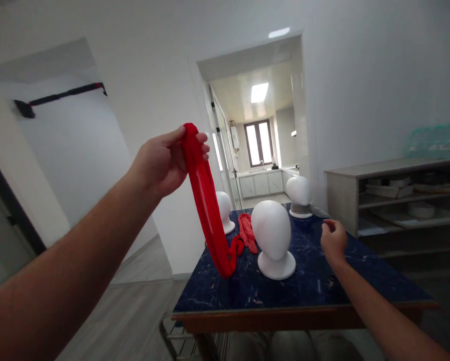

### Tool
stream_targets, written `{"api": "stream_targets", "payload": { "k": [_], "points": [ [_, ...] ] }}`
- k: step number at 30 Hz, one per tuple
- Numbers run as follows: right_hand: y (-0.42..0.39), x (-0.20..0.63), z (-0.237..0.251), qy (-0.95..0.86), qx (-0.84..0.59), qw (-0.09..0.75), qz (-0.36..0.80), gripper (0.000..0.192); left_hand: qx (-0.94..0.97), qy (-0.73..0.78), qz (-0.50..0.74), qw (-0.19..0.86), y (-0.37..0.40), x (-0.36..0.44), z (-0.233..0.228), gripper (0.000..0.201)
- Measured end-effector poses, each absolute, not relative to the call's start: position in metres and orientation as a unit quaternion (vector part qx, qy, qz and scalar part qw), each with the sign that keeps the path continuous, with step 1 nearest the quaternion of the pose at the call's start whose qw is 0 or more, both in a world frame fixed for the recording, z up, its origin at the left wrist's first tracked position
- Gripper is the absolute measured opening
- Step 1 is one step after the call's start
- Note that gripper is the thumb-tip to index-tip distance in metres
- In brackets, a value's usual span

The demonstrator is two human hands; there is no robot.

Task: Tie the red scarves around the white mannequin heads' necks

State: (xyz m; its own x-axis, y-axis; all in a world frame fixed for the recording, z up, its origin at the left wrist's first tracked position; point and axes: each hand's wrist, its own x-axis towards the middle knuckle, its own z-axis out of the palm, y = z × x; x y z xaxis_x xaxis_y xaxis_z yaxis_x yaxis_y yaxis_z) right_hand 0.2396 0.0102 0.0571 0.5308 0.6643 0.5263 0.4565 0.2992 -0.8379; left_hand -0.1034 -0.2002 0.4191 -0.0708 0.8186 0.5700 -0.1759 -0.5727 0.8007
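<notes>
My left hand [168, 160] is raised over the table's left side, its fingers closed round the top of a red cloth loop [205, 205]. The loop hangs down as a long stretched ring, and its lower end reaches the tabletop, with a short red tail beside it. To its right a bare white mannequin head [272, 233] stands upright on its round base. Crumpled coral-red cloth [247, 231] lies between the loop and that head. My right hand [334, 241] is above the table's right side, fingers curled in, with nothing visible in them.
The dark blue marbled table [240, 296] also bears a second mannequin head [223, 210] at back left and a third [299, 193] at back right, with grey cloth [301, 208] round its neck. A shelf unit [341, 200] stands at right, a metal rack [175, 341] below left.
</notes>
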Motion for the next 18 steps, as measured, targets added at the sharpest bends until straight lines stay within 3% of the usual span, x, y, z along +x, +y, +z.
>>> {"api": "stream_targets", "payload": {
  "k": [2,4,6,7,10,14,18],
  "points": [
    [-0.037,0.219,0.09,-0.458,-0.477,0.744,0.095,0.034,0.572,0.275,0.678,0.37,-0.212,-0.091,0.42,0.02],
    [-0.093,0.191,0.124,-0.514,-0.334,0.771,0.172,0.038,0.574,0.275,0.678,0.368,-0.222,-0.074,0.416,0.023],
    [-0.143,0.161,0.153,-0.63,-0.206,0.697,0.273,0.056,0.594,0.27,0.661,0.37,-0.23,-0.051,0.408,0.026],
    [-0.163,0.146,0.164,-0.674,-0.16,0.651,0.31,0.076,0.609,0.264,0.649,0.373,-0.234,-0.039,0.403,0.028],
    [-0.197,0.106,0.186,-0.732,-0.136,0.541,0.392,0.108,0.642,0.239,0.611,0.396,-0.248,-0.004,0.39,0.037],
    [-0.196,0.088,0.191,-0.732,-0.171,0.473,0.46,0.079,0.632,0.184,0.595,0.462,-0.261,0.016,0.385,0.043],
    [-0.169,0.134,0.188,-0.711,-0.146,0.354,0.59,0.048,0.554,0.143,0.694,0.438,-0.248,-0.015,0.397,0.05]
  ]
}}
